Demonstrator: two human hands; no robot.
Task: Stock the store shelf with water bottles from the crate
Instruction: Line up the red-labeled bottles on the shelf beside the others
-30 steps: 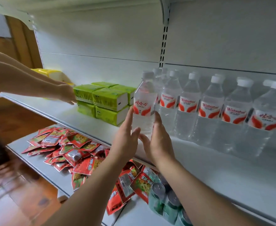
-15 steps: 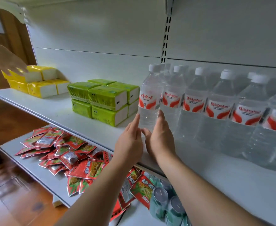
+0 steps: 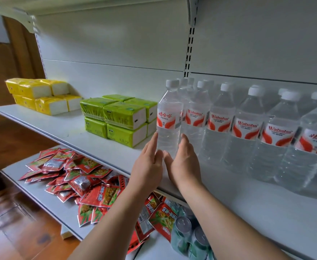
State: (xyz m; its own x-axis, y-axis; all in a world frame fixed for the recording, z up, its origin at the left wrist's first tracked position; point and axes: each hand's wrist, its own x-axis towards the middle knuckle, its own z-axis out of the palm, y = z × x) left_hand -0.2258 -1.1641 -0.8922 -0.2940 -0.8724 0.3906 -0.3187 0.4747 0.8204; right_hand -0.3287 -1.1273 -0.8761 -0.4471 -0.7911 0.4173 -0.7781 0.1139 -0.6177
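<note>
Right now the leftmost water bottle (image 3: 168, 119) stands upright at the near left end of a row of bottles (image 3: 247, 128) on the middle shelf (image 3: 266, 212), just right of the green tissue packs (image 3: 120, 119); the left hand (image 3: 148, 166) and right hand (image 3: 185, 164) flank its lower half, fingers straight and apart, the grip not closed on it; whether the fingertips actually touch the plastic I can't quite tell. Full and capped, it should feel fairly heavy for its size, its thin clear wall smooth and likely to dent under a squeeze; I'd take it around the labelled waist or steady it low by the base. Further out lie yellow tissue packs (image 3: 37, 96) and red snack packets (image 3: 75, 175) below; the crate is nowhere in sight, and the row runs off the right edge.
</note>
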